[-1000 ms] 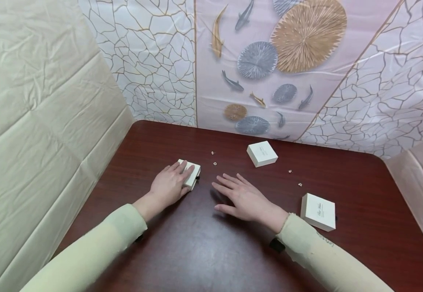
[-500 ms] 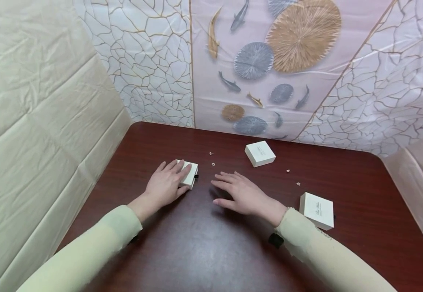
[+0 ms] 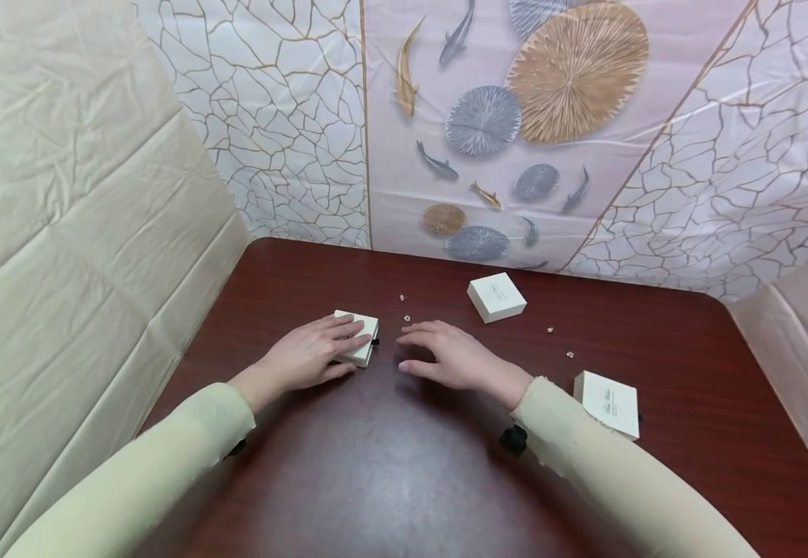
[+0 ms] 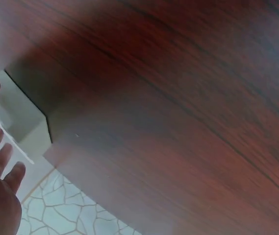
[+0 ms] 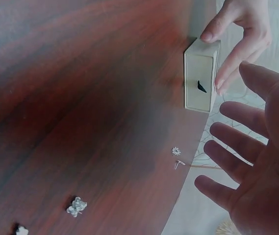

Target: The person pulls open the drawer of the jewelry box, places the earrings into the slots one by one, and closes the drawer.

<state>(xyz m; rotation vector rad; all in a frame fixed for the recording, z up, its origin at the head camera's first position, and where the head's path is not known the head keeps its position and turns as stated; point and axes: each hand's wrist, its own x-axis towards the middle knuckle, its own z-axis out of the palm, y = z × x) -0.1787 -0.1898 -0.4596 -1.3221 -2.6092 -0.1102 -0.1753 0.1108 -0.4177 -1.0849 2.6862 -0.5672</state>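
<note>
A small white drawer box (image 3: 360,355) sits on the left of a wood-grain table (image 3: 376,480) beneath a person's left hand (image 3: 306,354), its fingers extended across the lid.

The box's black pull tab (image 3: 375,342) faces the right hand (image 3: 454,358), whose fingers are relaxed and apart. Two small studs (image 3: 407,318) lie just beyond, between the hands. A second white box (image 3: 496,297) sits on the far side; farther right lie two flower-like studs (image 3: 570,354) and a lettered white box (image 3: 609,404).
</note>
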